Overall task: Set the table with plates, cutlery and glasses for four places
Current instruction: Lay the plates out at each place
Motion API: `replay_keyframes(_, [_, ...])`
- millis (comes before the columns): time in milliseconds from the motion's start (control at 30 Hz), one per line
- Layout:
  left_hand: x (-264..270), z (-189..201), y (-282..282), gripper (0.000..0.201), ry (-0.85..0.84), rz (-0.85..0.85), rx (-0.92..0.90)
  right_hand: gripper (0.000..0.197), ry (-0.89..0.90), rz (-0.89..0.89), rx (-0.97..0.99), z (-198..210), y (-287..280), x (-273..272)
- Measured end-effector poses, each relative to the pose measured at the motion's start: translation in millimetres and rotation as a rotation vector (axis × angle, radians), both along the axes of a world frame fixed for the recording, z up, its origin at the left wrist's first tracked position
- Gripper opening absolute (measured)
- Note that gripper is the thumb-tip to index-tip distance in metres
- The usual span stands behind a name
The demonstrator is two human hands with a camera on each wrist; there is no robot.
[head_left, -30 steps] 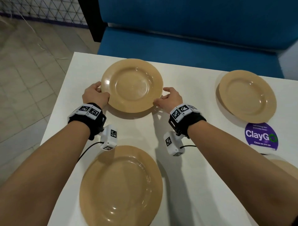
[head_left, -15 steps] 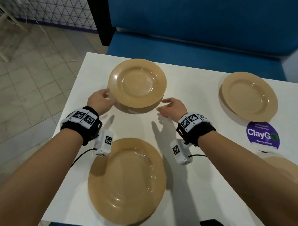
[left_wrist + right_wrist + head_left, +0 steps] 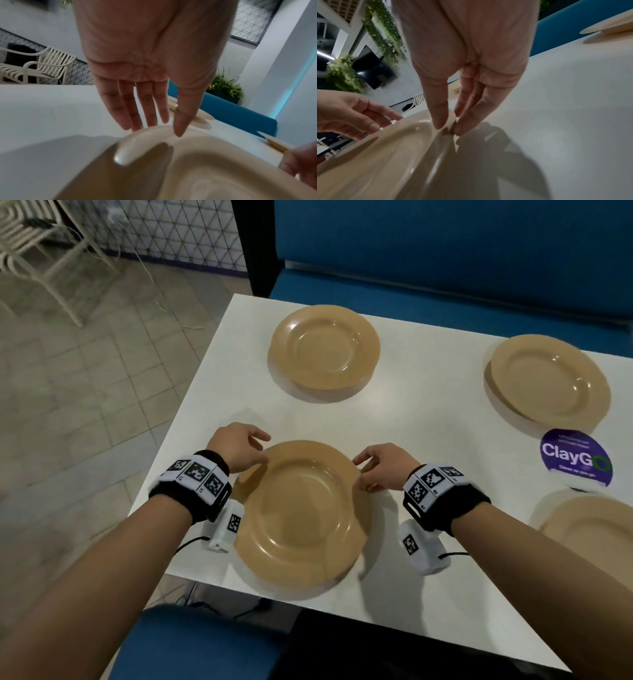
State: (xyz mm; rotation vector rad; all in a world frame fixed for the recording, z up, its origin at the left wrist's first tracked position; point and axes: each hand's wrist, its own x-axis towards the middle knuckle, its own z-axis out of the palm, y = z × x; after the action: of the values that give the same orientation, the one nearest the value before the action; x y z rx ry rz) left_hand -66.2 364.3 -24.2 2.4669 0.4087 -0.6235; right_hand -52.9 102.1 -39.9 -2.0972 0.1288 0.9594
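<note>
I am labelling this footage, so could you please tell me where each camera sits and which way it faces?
Head: worn on the head, looking forward and down at the table with four plates; both forearms show.
Left wrist: looks along the left hand at the near plate.
Right wrist: looks along the right hand at that plate's rim; the other hand shows too.
All three views share the near plate.
</note>
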Motion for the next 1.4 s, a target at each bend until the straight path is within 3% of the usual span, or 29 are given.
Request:
replay_keyframes(300, [-20,-4,8,0.039,-0.012,0.051,0.011,0.038,-0.12,0.019,-0.027,-5,7,-27])
replay_keyframes(733, [-17,-5,10,0.039,-0.015,0.08,0.04,0.039,-0.102,0.029,0.01,-4,10,-28])
replay_keyframes(900, [-11,5,-9,0.042,-0.122,0.096,0.066,0.035,-0.181,0.041,-0.043,0,3,-25])
replay_keyframes(1167, [15,22,-124,0.041,-0.208,-0.099,-0.113,0.032,-0.313,-0.02,-0.126,29,-62,-10])
replay_keyframes(1400, [10,18,-285,0.045,-0.124,-0.302,-0.277,0.032,-0.333,-0.22,-0.184,43,-195,-16])
